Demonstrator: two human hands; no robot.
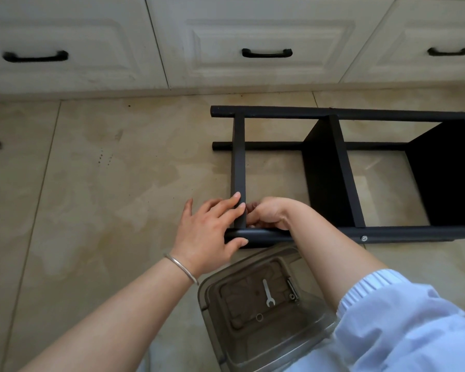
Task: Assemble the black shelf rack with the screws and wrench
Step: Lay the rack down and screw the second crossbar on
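Black metal shelf rack (pixel 333 167) lies on its side on the tiled floor, mostly assembled.
Left hand (pixel 210 226), fingers spread, steadies the end crossbar; right hand (pixel 266 213) pinches at the joint, item unseen. Small silver wrench (pixel 266 293) lies unused in the clear plastic bin (pixel 212 291).

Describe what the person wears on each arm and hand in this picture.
The left hand is bare, with no glove and no ring that shows; a thin silver bangle circles its wrist, and the forearm is uncovered. The right hand is also bare. Its forearm is uncovered down to a pale blue sleeve with a ribbed white cuff, pushed up towards the elbow.
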